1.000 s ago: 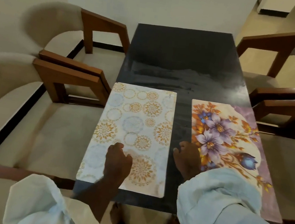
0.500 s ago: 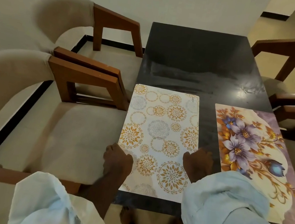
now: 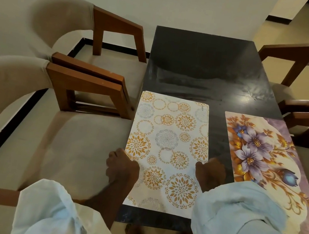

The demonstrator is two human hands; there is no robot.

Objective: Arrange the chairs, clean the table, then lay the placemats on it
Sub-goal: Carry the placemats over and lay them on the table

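A white placemat with gold circle patterns [image 3: 168, 138] lies flat on the near left of the dark table [image 3: 197, 63]. My left hand [image 3: 122, 168] holds the mat's left edge with curled fingers. My right hand [image 3: 211, 174] holds its right edge the same way. A floral placemat with purple flowers [image 3: 260, 151] lies flat on the near right of the table, partly under my right sleeve. A strip of bare table separates the two mats.
Two beige upholstered chairs with brown wooden arms stand on the left, the near chair [image 3: 76, 145] and the far chair [image 3: 118, 32], both pushed up to the table. Two more chairs [image 3: 308, 118] stand on the right. The wall is behind the table's far end.
My right hand left the floral mat's edge and took the circle mat's right edge. My left hand slid from on top of that mat to its left edge. The mat now lies squarer.
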